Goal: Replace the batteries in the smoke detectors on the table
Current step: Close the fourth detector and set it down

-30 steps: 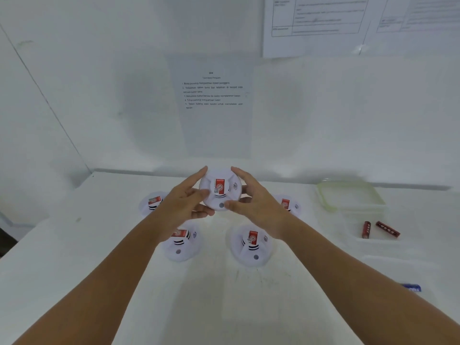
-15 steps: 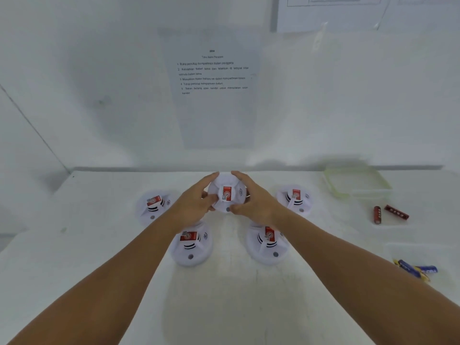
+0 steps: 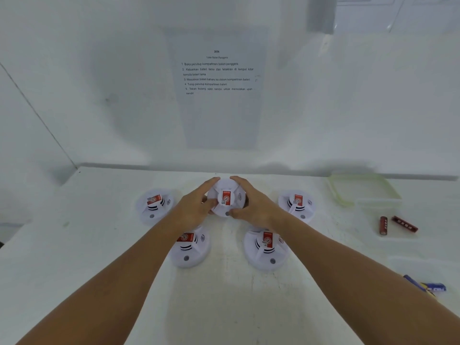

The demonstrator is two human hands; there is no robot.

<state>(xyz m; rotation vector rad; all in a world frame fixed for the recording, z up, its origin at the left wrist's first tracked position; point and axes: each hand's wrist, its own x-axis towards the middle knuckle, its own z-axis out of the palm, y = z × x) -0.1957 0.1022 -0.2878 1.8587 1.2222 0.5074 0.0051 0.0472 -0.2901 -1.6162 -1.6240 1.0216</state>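
Nearest the camera, at the lower right edge of the frame, blue batteries (image 3: 432, 287) are seen lying in a clear container whose outline is faint. Above them, two smoke detectors rest on the white table (image 3: 74, 257): the lower-left detector (image 3: 188, 247) and the lower-right detector (image 3: 267, 247), each marked with a red label. At centre frame, a fifth smoke detector (image 3: 226, 197) is gripped from both sides: the fingers of the left hand (image 3: 196, 207) are curled round its left rim, and those of the right hand (image 3: 254, 207) round its right rim. It cannot be told whether it is lifted or resting on the table. Level with it lie the far-left detector (image 3: 154, 205) and the far-right detector (image 3: 297, 204). At right, two red batteries (image 3: 395, 225) lie near each other. Behind them a green-rimmed clear lid (image 3: 363, 192) is shown. An instruction sheet (image 3: 217, 78) is fixed to the wall in the upper centre.
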